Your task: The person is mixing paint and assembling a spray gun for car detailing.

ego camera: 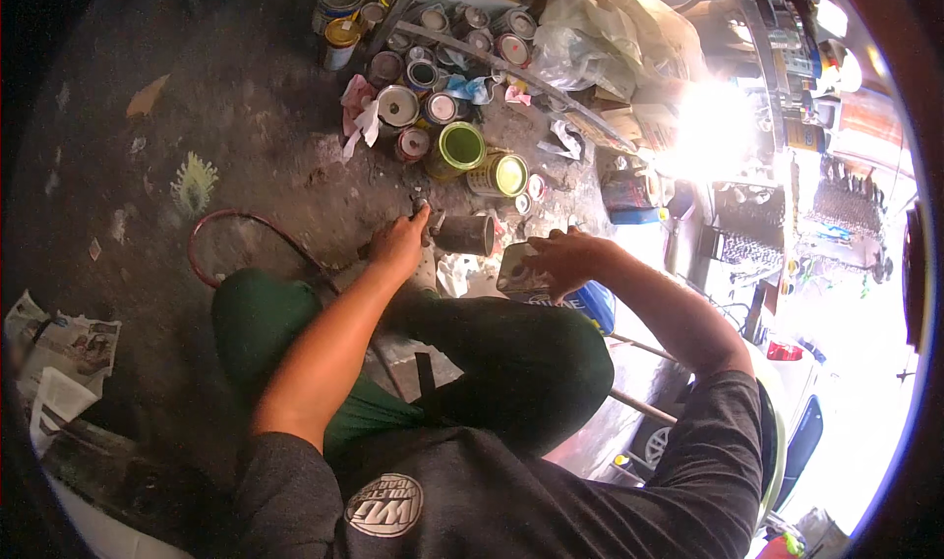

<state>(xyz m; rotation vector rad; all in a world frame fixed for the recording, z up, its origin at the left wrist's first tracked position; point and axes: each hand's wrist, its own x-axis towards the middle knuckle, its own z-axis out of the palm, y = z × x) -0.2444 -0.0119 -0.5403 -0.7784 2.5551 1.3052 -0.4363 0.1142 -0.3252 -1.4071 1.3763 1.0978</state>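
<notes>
My left hand (398,248) grips a spray gun (422,206), most of it hidden by the fingers. The gun's grey cup (463,235) lies sideways in the picture, with its round rim towards my right hand. My right hand (571,262) is curled over the metal top (516,270) of what looks like a rectangular can, whose blue side (596,307) bears writing and shows below the hand. A small gap lies between this top and the cup. A red hose (243,214) curves over the floor beside my left arm.
Open tins with green paint (462,146) and yellow-green paint (510,175) stand ahead. Several used tins (398,106) crowd around a metal frame (509,68). Plastic sheeting (612,32) lies beyond, near a glaring light. Crumpled paper (456,273) sits near the cup; newspaper (74,352) lies far left.
</notes>
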